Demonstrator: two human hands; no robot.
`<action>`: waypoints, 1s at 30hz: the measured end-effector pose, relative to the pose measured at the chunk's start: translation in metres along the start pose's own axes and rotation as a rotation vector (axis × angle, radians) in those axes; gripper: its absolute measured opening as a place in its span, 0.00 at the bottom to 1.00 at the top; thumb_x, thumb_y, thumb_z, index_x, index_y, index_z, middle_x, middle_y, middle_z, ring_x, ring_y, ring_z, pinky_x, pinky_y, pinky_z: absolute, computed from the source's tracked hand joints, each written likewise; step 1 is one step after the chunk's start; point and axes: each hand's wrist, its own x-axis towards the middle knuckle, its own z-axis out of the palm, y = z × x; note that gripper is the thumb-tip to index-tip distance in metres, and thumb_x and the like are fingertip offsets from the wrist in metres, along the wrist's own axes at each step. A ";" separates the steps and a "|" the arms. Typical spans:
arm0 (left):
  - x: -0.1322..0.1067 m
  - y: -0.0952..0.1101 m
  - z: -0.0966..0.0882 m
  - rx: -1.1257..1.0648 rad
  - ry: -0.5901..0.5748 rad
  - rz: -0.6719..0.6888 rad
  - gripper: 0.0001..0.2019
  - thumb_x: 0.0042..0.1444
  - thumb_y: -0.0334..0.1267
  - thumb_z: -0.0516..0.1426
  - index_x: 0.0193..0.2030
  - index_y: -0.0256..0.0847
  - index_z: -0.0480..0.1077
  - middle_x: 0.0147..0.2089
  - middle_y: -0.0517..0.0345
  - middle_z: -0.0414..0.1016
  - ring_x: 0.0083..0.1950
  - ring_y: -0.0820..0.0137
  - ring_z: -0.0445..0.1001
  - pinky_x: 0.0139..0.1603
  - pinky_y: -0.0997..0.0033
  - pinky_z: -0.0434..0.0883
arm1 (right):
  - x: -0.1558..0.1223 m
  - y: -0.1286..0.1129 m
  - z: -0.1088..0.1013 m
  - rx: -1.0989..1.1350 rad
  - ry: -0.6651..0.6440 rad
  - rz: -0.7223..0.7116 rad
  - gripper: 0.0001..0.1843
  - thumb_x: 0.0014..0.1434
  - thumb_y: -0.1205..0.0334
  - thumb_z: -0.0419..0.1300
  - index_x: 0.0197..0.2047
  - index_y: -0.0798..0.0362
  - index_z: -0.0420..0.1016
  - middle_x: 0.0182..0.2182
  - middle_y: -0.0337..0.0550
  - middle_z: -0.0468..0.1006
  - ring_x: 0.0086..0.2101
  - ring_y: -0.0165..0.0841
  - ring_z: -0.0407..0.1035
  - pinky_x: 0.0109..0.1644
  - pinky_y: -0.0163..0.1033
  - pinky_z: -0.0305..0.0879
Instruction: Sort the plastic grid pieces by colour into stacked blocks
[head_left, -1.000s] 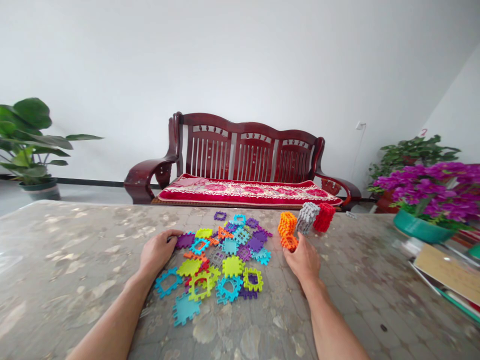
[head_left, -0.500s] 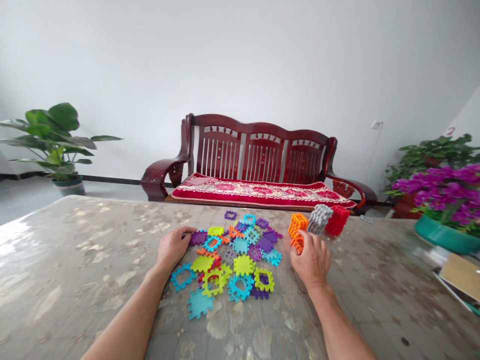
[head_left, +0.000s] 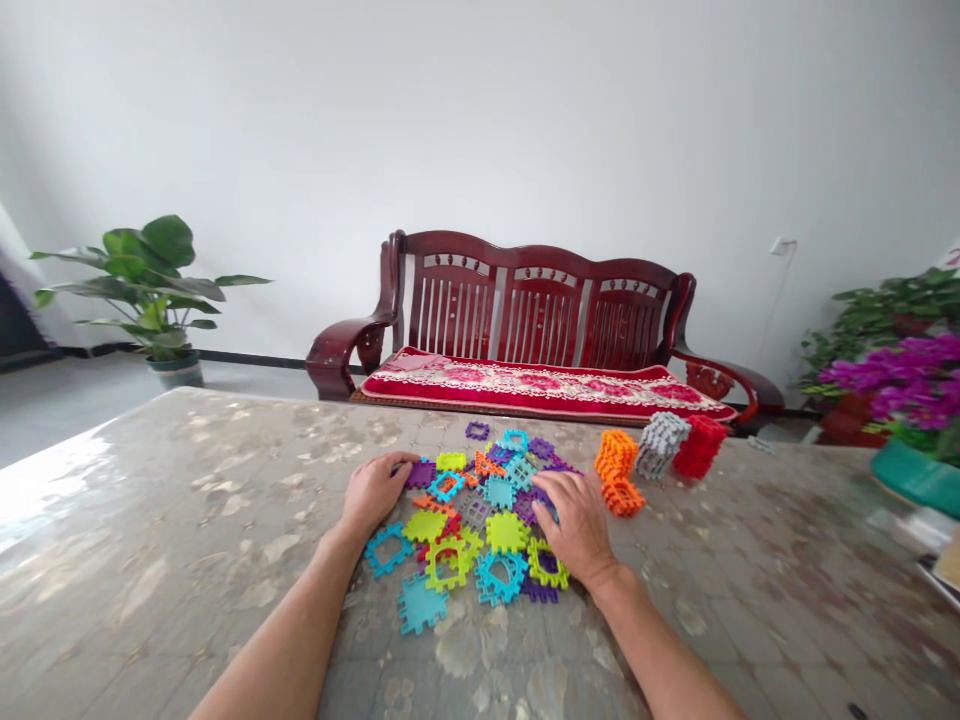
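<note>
A heap of flat, toothed plastic tiles [head_left: 480,520] in blue, green, purple and orange lies on the marbled table [head_left: 187,520]. My left hand [head_left: 375,492] rests on the heap's left edge, fingers curled over a purple tile [head_left: 421,473]. My right hand [head_left: 574,525] lies palm down on the heap's right side, fingers stretched over purple and blue tiles. Just right of it lies a loose orange piece [head_left: 622,496]. Behind stand three built cubes: orange [head_left: 615,452], grey [head_left: 660,443] and red [head_left: 699,446].
A dark wooden bench [head_left: 540,330] with a red cushion stands behind the table. A leafy pot plant [head_left: 154,290] is on the floor at left. Purple flowers in a teal pot [head_left: 911,440] sit at the table's right edge.
My right hand left the orange piece by the cubes and moved left onto the tile heap. The view shifted leftward. My left hand stayed on the heap's left edge.
</note>
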 end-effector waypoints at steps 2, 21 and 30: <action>-0.001 0.003 0.000 -0.033 -0.021 0.057 0.18 0.61 0.45 0.48 0.49 0.49 0.77 0.51 0.61 0.81 0.53 0.66 0.76 0.55 0.70 0.68 | 0.004 -0.002 0.001 0.011 -0.016 -0.020 0.17 0.65 0.59 0.53 0.55 0.47 0.73 0.53 0.43 0.75 0.54 0.39 0.63 0.61 0.47 0.56; -0.003 0.004 0.001 -0.061 -0.022 0.123 0.17 0.57 0.39 0.53 0.50 0.46 0.77 0.51 0.59 0.81 0.53 0.65 0.76 0.58 0.68 0.67 | 0.074 -0.072 0.027 -0.083 -0.220 -0.138 0.13 0.56 0.57 0.62 0.45 0.45 0.79 0.45 0.41 0.80 0.50 0.41 0.65 0.52 0.45 0.59; -0.001 0.001 0.005 -0.070 -0.008 0.128 0.17 0.57 0.40 0.52 0.49 0.46 0.77 0.50 0.58 0.81 0.52 0.65 0.76 0.57 0.67 0.68 | 0.074 -0.084 0.036 -0.218 -0.275 -0.260 0.14 0.62 0.68 0.52 0.39 0.49 0.79 0.39 0.46 0.81 0.44 0.40 0.68 0.50 0.44 0.59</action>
